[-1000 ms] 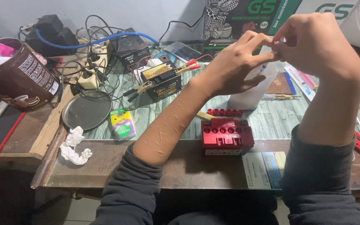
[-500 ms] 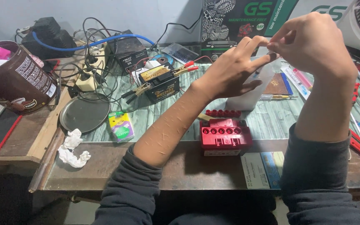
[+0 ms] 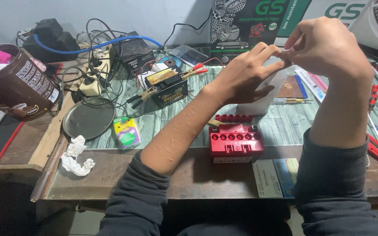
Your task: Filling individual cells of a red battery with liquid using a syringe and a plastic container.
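Wood, worn and brown, forms the near edge of the table (image 3: 123, 179), with ribbed green matting behind it. On that edge sits a red, boxy battery (image 3: 236, 142) with 6 round capped ports along its top, directly below the raised hands. A crumpled white tissue (image 3: 77, 156) and a round metal plate (image 3: 88, 117) lie to its left. Both forearms rise bare from dark grey sleeves. The left hand (image 3: 246, 76) spreads its fingers loosely, its fingertips meeting the right hand (image 3: 324, 48), whose thumb and forefinger pinch something too small to identify. Farther back stands a black battery (image 3: 168, 88) with clips attached, among tangled cables.
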